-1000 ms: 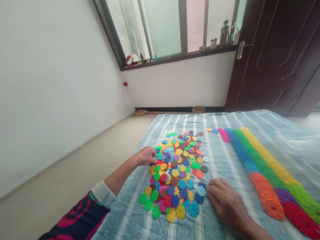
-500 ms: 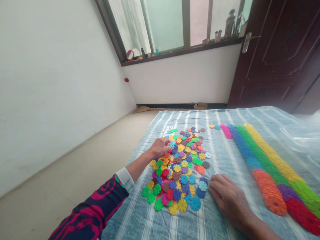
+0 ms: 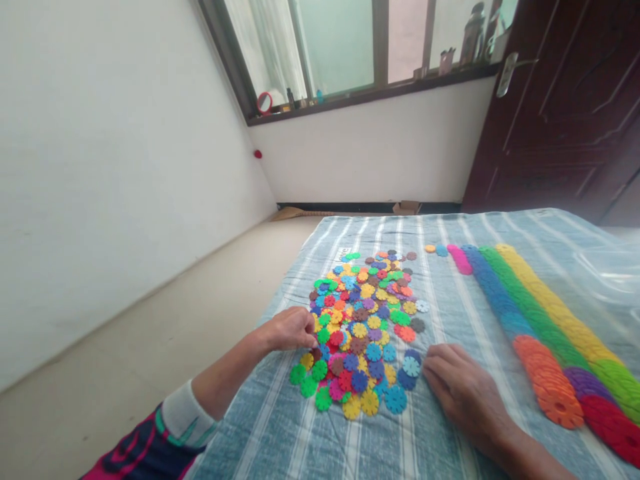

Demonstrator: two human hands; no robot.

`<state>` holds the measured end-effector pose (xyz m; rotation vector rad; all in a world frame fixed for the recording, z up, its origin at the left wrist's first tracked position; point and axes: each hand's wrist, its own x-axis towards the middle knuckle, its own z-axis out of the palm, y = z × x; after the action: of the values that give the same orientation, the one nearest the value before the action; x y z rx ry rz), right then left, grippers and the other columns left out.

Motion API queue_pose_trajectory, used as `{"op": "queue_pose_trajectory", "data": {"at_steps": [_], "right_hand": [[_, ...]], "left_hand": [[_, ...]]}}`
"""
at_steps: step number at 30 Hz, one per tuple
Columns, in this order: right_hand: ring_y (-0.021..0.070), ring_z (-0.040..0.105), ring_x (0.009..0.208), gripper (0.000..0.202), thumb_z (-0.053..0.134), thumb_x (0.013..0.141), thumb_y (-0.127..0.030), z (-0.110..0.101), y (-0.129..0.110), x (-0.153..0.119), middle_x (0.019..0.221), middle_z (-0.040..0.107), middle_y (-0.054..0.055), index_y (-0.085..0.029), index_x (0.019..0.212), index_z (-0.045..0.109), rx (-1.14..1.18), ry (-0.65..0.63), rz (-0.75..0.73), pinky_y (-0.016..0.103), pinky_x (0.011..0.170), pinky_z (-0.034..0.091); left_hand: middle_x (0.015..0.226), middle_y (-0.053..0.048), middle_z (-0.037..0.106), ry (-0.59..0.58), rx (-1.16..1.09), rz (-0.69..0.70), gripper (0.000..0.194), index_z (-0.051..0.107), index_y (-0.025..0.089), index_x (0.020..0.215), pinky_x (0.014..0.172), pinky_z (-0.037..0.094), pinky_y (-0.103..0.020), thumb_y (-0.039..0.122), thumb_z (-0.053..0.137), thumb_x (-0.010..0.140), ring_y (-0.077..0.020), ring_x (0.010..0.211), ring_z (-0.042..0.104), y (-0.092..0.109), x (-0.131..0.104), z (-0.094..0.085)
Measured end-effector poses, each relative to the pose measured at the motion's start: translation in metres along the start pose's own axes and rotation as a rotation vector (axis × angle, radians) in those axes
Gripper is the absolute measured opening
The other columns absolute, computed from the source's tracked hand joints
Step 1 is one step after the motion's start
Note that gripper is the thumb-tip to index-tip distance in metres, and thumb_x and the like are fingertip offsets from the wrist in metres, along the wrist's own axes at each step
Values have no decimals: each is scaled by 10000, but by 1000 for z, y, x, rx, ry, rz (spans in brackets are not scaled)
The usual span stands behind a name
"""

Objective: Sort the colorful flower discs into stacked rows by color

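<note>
A heap of thin notched plastic discs [image 3: 369, 331] in many colours is spread over the middle of a striped cloth. At its left edge my left hand [image 3: 290, 329] is closed, thumb and fingers pinched together near a brown disc [image 3: 317, 353]; anything between the fingertips is too small or hidden to name. My right hand [image 3: 465, 393] rests on the cloth to the right of the heap, its fingers together and bent. The fingertips are close to a light blue disc [image 3: 411, 367] on dark blue ones. The underside of this hand is hidden.
Overlapping rows of discs lie on the right: blue [image 3: 487, 287], green [image 3: 523, 300], yellow [image 3: 550, 293], orange [image 3: 557, 393], red [image 3: 613, 427]. A clear plastic container [image 3: 613, 267] stands beyond them. The striped cloth [image 3: 270, 413] ends at the left above the floor.
My left hand has moved from the upper left of the heap down and left to its edge. My right hand stays in place on the cloth. The view has shifted slightly.
</note>
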<state>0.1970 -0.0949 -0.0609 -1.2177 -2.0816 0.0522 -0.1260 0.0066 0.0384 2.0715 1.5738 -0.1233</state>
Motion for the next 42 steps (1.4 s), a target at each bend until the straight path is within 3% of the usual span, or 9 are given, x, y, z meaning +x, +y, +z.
{"op": "queue_pose_trajectory", "data": {"at_steps": [3,7,11,18,25,28,35,39,42], "right_hand": [[164,551,786,288,413,962,-220,-1,0,0,823,611,41,-205,743,600,-6,-1,-1,297,695,434],[164,542,787,284,411,966,-220,-1,0,-1,828,611,43,-200,757,603,-6,-15,2,298,699,427],[168,540,799,277,415,966,-220,-1,1,-1,831,610,44,-200,765,605,-12,-23,9,300,709,419],[165,550,791,278,419,961,-216,-1,1,0,833,617,45,-207,753,604,-17,-8,-3,291,696,429],[167,565,785,284,423,955,-222,-4,0,1,820,622,47,-210,748,617,-20,5,-11,296,697,445],[166,563,780,289,421,958,-227,-4,0,1,823,622,47,-208,751,623,-19,1,-6,297,695,443],[169,557,794,296,417,964,-229,-4,1,1,826,621,48,-202,747,617,-32,-13,-1,300,704,432],[159,557,773,308,422,961,-227,-4,1,1,811,624,41,-204,726,620,-35,2,-17,289,694,432],[157,556,771,310,421,961,-224,-4,1,1,803,623,41,-203,723,619,-36,7,-15,285,691,431]], "left_hand": [[430,60,368,45,-14,-6,182,496,178,433,456,199,-233,244,622,547,-90,464,342,1,-3,9],[509,59,444,61,-164,-17,107,482,177,510,477,250,-215,231,567,547,-95,514,410,-1,1,20],[532,62,436,95,-278,-41,155,442,179,548,481,267,-210,252,577,527,-90,524,402,-5,5,26],[484,79,464,42,-471,-91,242,434,197,607,462,334,-217,343,615,540,-96,448,458,-5,1,30],[523,50,548,272,-579,-103,274,485,195,646,473,361,-223,410,646,591,-98,469,491,1,4,31],[524,58,543,307,-605,-97,289,513,192,695,483,371,-229,417,659,585,-102,466,493,4,1,31],[568,49,534,80,-576,-21,248,597,158,719,517,346,-214,344,642,562,-96,536,465,19,-15,36],[546,59,452,-53,-403,32,174,609,161,668,493,286,-206,300,600,564,-86,531,386,30,-20,38],[529,58,428,-86,-291,57,117,582,166,610,479,261,-208,279,581,580,-86,523,366,36,-22,37]]}}
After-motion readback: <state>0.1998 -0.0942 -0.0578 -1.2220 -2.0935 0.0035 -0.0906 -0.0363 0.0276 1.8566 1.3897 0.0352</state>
